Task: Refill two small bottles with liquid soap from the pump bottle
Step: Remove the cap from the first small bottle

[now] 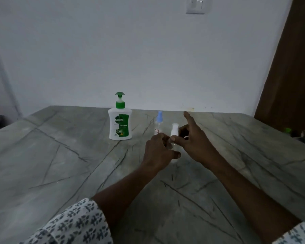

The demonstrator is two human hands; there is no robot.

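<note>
Between the 2 hands, as I see it on my feed, item 1: white-capped small bottle, upright, its clear body largely hidden by fingers. I cannot tell whether its base touches the table.

Left hand: fingers curled round the lower body of that bottle.

Right hand: thumb and a bent finger pinch the bottle at the base of its cap; index finger stretched straight out, away from me.

Item 2: blue-capped small bottle, upright on the table, just beyond the left hand's knuckles, touching neither hand.

Item 3: pump bottle, white with green pump head and green label, upright, beyond the left hand and off to its left, well apart from both hands.

Item 4: grey veined table, under both forearms.

Item 5: patterned sleeve, on the left forearm, nearest me.

Item 6: pale wall, beyond the outstretched fingertip, with 1 switch plate high above the right hand.
</note>
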